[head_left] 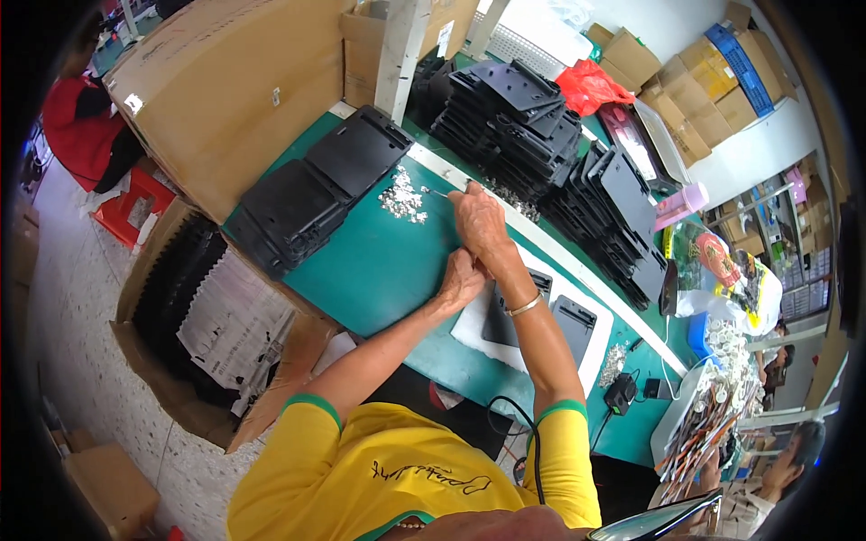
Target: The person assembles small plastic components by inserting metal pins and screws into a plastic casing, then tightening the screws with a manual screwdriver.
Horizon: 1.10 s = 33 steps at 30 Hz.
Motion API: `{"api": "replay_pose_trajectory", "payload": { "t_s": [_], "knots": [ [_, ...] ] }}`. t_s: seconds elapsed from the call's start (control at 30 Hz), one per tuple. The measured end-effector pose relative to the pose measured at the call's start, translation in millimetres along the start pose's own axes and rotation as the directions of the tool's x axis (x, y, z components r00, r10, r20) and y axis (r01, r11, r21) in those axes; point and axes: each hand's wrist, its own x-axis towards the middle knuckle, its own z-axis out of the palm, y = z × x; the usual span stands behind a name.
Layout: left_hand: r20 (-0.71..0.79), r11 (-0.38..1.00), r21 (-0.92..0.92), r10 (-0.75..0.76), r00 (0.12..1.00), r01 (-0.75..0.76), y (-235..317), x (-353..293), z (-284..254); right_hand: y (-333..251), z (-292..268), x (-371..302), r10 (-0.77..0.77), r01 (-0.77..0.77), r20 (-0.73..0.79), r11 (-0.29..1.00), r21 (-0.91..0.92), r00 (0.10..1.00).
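My right hand (480,221) is closed around a thin metal tool (435,192) that looks like tweezers. Its tip points left, at the edge of a loose pile of small whitish parts (400,198) on the green tabletop (361,279). My left hand (462,281) is closed just under the right wrist, fingers bent together; whatever it pinches is hidden. Beneath my hands and right forearm lies a white foam pad (469,332). On it are a black plastic part (499,323), partly covered by the forearm, and another black part (574,320) to the right.
Black plastic housings (298,203) lie at the left; tall stacks of black panels (514,117) stand beyond a white rail (541,239). An open carton (194,415) sits lower left. A power adapter (621,394) and a tray of wires (695,433) are at the right.
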Motion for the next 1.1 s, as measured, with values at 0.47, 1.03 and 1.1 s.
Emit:
{"api": "replay_pose_trajectory", "payload": {
  "t_s": [0.47,1.03,1.1],
  "knots": [
    [0.026,0.942,-0.334,0.011,1.000,-0.002,-2,7,5,17,-10,-6,-0.037,0.085,-0.187,0.963,0.255,0.982],
    [0.303,0.846,-0.531,0.236,0.923,-0.042,28,-2,-10,20,-78,-130,0.317,-0.208,-0.084,0.777,0.595,0.945],
    [0.319,0.866,-0.499,0.225,0.921,-0.039,27,-4,-6,24,-75,-137,0.325,-0.215,-0.100,0.796,0.566,0.940]
  ]
}}
